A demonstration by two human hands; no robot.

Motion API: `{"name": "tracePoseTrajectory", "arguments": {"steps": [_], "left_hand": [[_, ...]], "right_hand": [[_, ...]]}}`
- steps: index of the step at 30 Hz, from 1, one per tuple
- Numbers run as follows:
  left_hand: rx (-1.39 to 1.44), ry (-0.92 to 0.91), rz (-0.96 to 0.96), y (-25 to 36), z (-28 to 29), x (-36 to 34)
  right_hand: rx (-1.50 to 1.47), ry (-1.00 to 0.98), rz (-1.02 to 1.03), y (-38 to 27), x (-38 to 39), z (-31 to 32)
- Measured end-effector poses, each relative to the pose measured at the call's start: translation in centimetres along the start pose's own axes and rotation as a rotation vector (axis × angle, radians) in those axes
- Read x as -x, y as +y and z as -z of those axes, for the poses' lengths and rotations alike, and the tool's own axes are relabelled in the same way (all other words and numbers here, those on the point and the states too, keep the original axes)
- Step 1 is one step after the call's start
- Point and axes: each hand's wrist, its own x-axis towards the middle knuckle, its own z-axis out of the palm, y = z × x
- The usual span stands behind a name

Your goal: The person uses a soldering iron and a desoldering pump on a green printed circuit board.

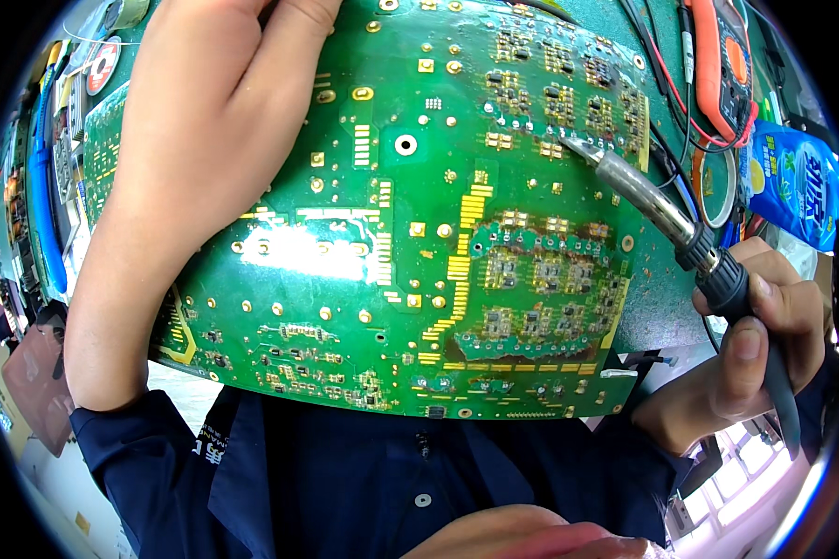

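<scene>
A large green circuit board [382, 196] lies in front of me, with small chips, gold pads and brownish, scorched-looking patches around the components on its right side. My right hand [774, 326] grips a soldering iron [657, 207] by its dark handle. The iron's metal tip points left and reaches a row of solder joints [522, 126] at the board's upper right; whether it touches one is hard to tell. Across the board's left part stretches my left hand [224, 102], its back toward me. Its fingers run past the top edge of the picture and are hidden.
An orange multimeter [721, 65] with red and black leads lies at the upper right, beside a blue packet [797, 182] and a ring-shaped roll [718, 191]. At the left are a spool with a red and white label [103, 65] and a long blue tool [42, 186].
</scene>
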Motion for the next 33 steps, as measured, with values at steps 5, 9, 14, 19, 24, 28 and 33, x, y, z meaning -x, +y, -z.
{"name": "tracePoseTrajectory", "arguments": {"steps": [5, 9, 14, 19, 24, 28, 33], "left_hand": [[0.084, -0.047, -0.077, 0.0, 0.8, -0.1], [0.102, -0.065, -0.123, -0.2, 1.0, 0.0], [0.156, -0.003, -0.126, -0.7, 0.6, 0.1], [0.174, 0.112, -0.141, -1.4, 0.4, 0.0], [-0.037, 0.093, -0.388, -1.8, 0.5, -0.3], [-0.058, 0.114, -0.422, -1.9, 0.2, 0.1], [-0.02, -0.111, -0.276, -1.2, 1.2, -0.4]], "right_hand": [[0.062, -0.148, -0.001, -0.7, -0.2, 0.9], [0.088, -0.127, -0.013, -1.1, -0.1, 0.6], [0.127, -0.075, -0.034, -1.7, 0.0, 0.0], [0.115, 0.015, -0.066, -2.0, 0.1, -0.8], [0.123, 0.029, -0.109, -2.5, 0.0, -0.8], [0.122, 0.031, -0.118, -2.7, 0.1, -0.9], [0.126, 0.039, -0.111, -2.6, 0.3, -1.0]]}}
